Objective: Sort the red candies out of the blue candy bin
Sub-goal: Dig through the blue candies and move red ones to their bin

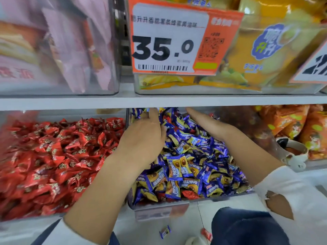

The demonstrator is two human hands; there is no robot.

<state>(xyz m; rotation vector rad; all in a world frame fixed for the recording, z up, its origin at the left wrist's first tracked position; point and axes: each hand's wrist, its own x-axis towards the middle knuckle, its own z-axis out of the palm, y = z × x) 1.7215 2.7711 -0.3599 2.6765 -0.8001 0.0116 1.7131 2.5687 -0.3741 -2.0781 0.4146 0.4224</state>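
Your left hand [143, 135] digs into the blue candy bin [159, 206] at its back, fingers curled among blue wrappers; whether it pinches one you cannot tell. Your right hand [203, 122] lies flat and relaxed, holding nothing. A red candy [190, 194] sits at the bin's front edge, toward 6 o'clock from both hands, lying crosswise, glossy and crinkled. The right hand looks slightly nearer.

Two bins sit side by side under a shelf [159, 100]. The left bin [10, 217] and the middle bin [159, 206] are full of candy. Both hands, left [143, 137] and right [205, 123], reach into the middle bin. Bags [292, 128] lie to its right. Two candies [165, 231] lie on the floor below.
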